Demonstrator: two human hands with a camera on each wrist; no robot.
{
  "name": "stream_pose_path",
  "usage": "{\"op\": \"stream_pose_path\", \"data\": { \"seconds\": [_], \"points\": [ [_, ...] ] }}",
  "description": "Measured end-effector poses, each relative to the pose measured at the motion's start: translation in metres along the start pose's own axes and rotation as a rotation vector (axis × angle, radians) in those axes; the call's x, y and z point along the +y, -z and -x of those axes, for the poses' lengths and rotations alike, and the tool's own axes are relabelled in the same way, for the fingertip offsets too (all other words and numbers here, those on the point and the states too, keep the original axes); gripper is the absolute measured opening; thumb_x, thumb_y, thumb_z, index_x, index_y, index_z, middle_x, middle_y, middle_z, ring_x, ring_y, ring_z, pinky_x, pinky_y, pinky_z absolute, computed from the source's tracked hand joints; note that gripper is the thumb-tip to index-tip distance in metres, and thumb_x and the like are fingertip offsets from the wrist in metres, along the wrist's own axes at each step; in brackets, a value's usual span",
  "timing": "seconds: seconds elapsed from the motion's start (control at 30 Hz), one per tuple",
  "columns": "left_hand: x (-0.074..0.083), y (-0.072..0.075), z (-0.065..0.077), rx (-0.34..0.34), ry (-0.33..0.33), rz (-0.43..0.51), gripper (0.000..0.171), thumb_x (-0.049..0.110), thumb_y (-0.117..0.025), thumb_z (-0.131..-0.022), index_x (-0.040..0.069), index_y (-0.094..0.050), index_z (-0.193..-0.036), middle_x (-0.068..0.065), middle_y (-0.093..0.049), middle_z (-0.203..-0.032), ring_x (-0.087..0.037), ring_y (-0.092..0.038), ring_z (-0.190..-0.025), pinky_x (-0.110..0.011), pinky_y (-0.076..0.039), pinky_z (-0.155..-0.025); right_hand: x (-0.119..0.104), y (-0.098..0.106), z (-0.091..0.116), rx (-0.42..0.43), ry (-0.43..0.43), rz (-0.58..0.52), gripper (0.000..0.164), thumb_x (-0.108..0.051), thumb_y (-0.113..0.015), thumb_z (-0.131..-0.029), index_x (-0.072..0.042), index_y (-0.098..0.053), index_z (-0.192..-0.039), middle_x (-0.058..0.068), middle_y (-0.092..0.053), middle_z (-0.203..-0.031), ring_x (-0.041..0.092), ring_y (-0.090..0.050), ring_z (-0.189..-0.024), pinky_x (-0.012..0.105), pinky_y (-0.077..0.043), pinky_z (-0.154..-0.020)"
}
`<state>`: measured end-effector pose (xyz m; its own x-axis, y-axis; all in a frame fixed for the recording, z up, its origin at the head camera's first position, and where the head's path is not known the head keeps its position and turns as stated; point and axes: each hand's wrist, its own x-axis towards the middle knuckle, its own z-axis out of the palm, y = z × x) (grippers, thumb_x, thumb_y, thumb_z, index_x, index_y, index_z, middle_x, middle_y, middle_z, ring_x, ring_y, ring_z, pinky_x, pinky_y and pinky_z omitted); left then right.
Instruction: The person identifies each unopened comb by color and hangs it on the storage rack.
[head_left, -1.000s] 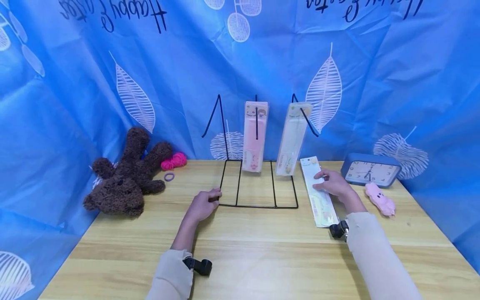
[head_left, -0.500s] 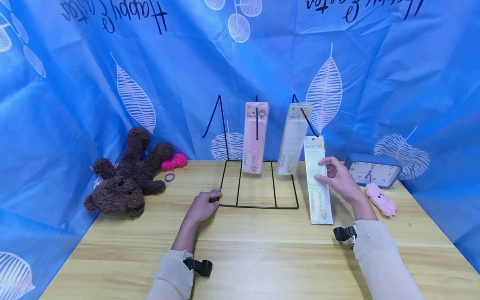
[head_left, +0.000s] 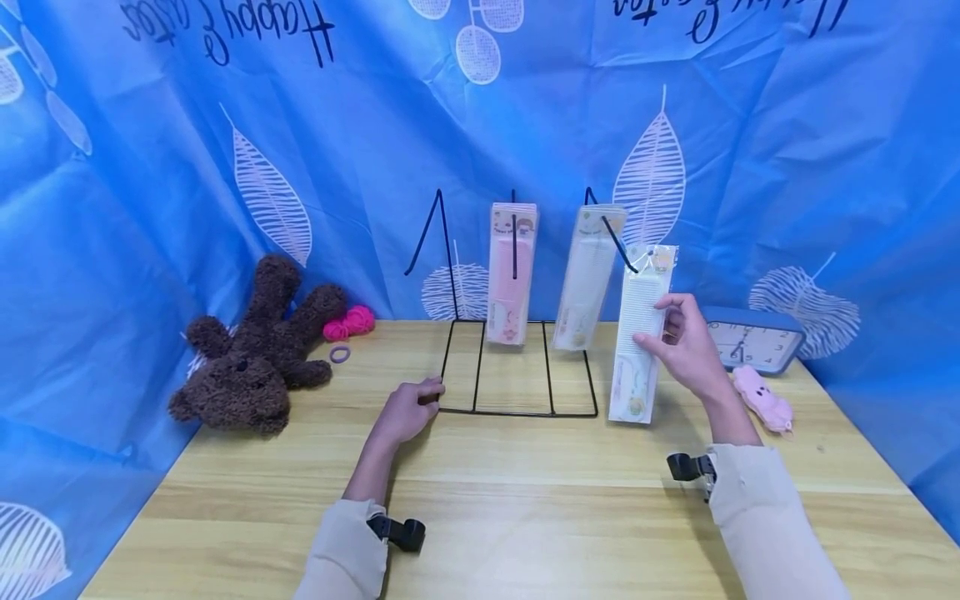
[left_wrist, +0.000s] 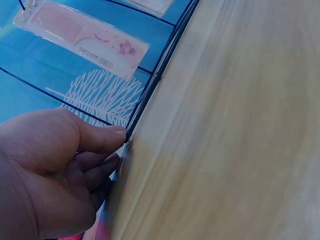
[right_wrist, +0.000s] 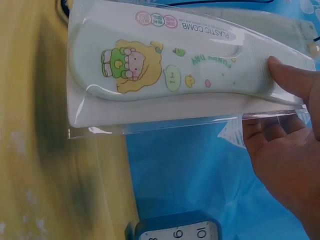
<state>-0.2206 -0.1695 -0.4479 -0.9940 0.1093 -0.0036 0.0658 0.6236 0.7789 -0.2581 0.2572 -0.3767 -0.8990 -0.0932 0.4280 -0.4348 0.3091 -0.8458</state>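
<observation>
My right hand (head_left: 692, 343) holds a packaged plastic comb (head_left: 634, 354) upright, thumb on the front and fingers behind. In the right wrist view its pale green handle (right_wrist: 135, 65) carries a cartoon girl under clear wrap. The comb's top is close to the tip of the right hook of a black wire display rack (head_left: 517, 413). My left hand (head_left: 407, 411) pinches the rack's front left corner, thumb on the wire in the left wrist view. Packaged pink combs (head_left: 502, 308) hang on the middle hook, and pale green ones (head_left: 587, 283) on the right hook. The left hook is bare.
At the left lie a brown teddy bear (head_left: 240, 375), a pink yarn bundle (head_left: 349, 323) and a purple ring (head_left: 340, 354). A blue clock (head_left: 757, 340) and a pink plush toy (head_left: 762, 400) are beyond my right hand. A blue curtain (head_left: 360, 167) backs the table.
My right hand has lifted the packaged comb from the table and tilted it upright, bringing it up towards the right hook. The left hand stays at the rack's corner.
</observation>
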Motion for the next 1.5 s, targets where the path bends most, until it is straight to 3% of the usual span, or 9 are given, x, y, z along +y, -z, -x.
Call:
{"op": "stream_pose_path", "data": {
  "seconds": [0.27,0.53,0.67,0.87,1.23,1.5],
  "points": [
    [0.001,0.0,0.0,0.0,-0.004,-0.001,0.039,-0.004,-0.063,-0.094,-0.001,-0.065,-0.133,-0.01,-0.054,-0.149,-0.032,-0.041,-0.143,-0.048,-0.027,-0.12,-0.021,-0.004,0.001,0.13,0.164,-0.082,0.049,0.018,-0.069,-0.085,-0.002,-0.043,-0.121,0.004,-0.062,-0.121,0.012,-0.065,-0.105,0.019,-0.056,-0.079],
    [0.001,-0.001,0.0,0.004,-0.002,-0.02,0.038,-0.003,-0.063,-0.094,0.0,-0.066,-0.132,-0.01,-0.054,-0.148,-0.032,-0.041,-0.143,-0.048,-0.027,-0.12,-0.051,-0.006,0.006,0.193,0.287,-0.266,0.048,0.023,-0.067,-0.082,-0.001,-0.046,-0.118,0.013,-0.062,-0.126,0.019,-0.067,-0.108,0.021,-0.057,-0.083],
    [0.001,-0.001,0.0,0.004,-0.006,-0.019,0.038,-0.003,-0.063,-0.094,0.0,-0.066,-0.132,-0.01,-0.054,-0.148,-0.032,-0.042,-0.143,-0.048,-0.027,-0.12,-0.063,-0.009,0.01,0.178,0.369,-0.367,0.048,0.028,-0.064,-0.079,0.004,-0.042,-0.115,0.018,-0.063,-0.124,0.022,-0.069,-0.105,0.024,-0.059,-0.082],
    [0.001,0.0,0.0,0.005,-0.012,-0.016,0.038,-0.003,-0.063,-0.094,-0.001,-0.066,-0.132,-0.011,-0.055,-0.148,-0.032,-0.042,-0.143,-0.048,-0.028,-0.119,-0.079,-0.012,0.014,0.133,0.452,-0.395,0.047,0.029,-0.062,-0.078,0.01,-0.037,-0.113,0.022,-0.061,-0.129,0.026,-0.067,-0.111,0.027,-0.059,-0.086],
    [-0.001,-0.002,-0.001,0.003,0.004,-0.007,0.038,-0.003,-0.063,-0.095,0.0,-0.065,-0.133,-0.01,-0.054,-0.149,-0.032,-0.04,-0.144,-0.048,-0.026,-0.12,-0.09,-0.012,0.014,0.087,0.491,-0.372,0.048,0.027,-0.064,-0.079,0.015,-0.033,-0.114,0.022,-0.06,-0.129,0.027,-0.068,-0.108,0.026,-0.059,-0.084],
    [-0.003,0.0,-0.001,0.001,-0.032,-0.013,0.039,-0.004,-0.064,-0.093,-0.002,-0.065,-0.132,-0.012,-0.054,-0.148,-0.033,-0.042,-0.142,-0.048,-0.026,-0.12,-0.078,-0.017,0.018,-0.006,0.374,-0.28,0.048,0.031,-0.063,-0.078,0.016,-0.032,-0.112,0.012,-0.065,-0.12,0.018,-0.07,-0.096,0.022,-0.059,-0.076]
  ]
}}
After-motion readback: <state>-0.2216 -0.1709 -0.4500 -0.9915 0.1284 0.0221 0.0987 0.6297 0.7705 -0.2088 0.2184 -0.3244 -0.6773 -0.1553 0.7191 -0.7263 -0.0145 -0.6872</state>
